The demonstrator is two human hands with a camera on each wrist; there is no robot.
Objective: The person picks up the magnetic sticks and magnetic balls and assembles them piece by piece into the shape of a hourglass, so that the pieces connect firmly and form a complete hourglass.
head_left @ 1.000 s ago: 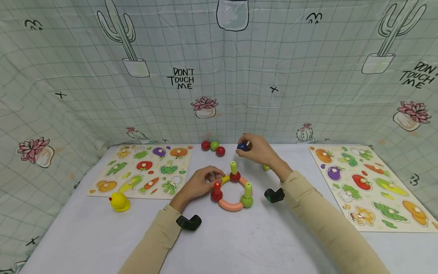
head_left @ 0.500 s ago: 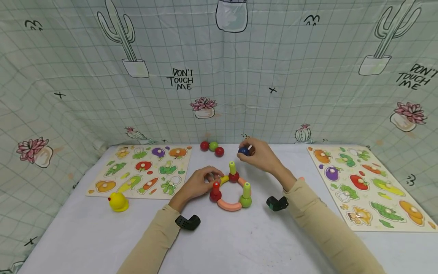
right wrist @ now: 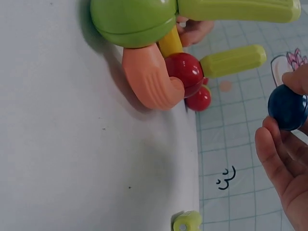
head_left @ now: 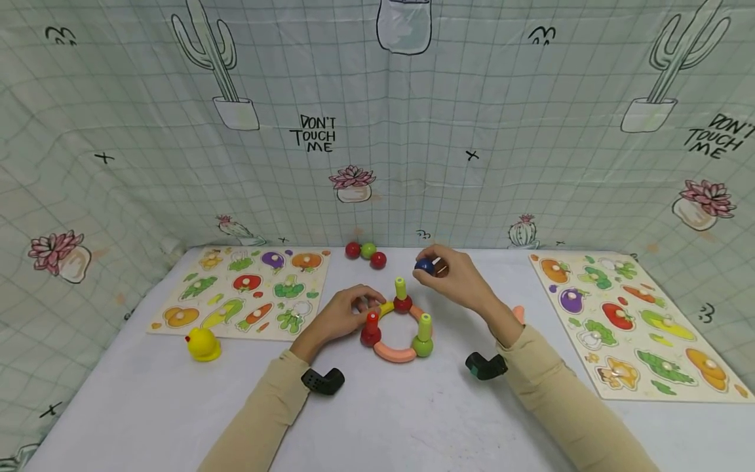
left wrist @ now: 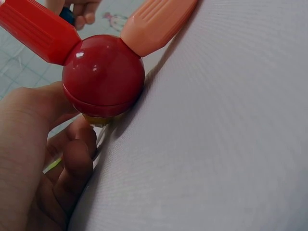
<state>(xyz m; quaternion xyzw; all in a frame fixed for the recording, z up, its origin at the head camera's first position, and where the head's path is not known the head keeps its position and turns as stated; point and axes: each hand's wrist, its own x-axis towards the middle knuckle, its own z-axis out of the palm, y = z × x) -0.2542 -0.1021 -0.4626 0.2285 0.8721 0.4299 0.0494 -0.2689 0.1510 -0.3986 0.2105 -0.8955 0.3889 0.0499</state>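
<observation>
On the white table stands a ring of balls and curved rods. It has a red ball (left wrist: 103,74) with a red upright peg (head_left: 372,321), a second red ball (head_left: 403,303) with a lime peg (head_left: 400,287), and a green ball (head_left: 423,346) with another lime peg (head_left: 425,326). Salmon curved rods (head_left: 395,354) and a yellow one (head_left: 386,308) link them. My left hand (head_left: 348,313) holds the ring's left side at the yellow curved rod; its fingertips are partly hidden. Raised above the far right of the ring, my right hand (head_left: 457,278) pinches a dark blue ball (right wrist: 288,108).
Two red balls (head_left: 378,260) and a green ball (head_left: 368,250) lie at the back. A yellow toy duck (head_left: 203,345) sits left. Vegetable puzzle boards (head_left: 307,288) flank both sides. A salmon piece (head_left: 519,313) lies behind my right wrist; a lime piece (right wrist: 186,221) is nearby.
My right hand has come nearer and slightly right with the blue ball, from the back of the table towards the ring. My left hand and the ring have stayed in place.
</observation>
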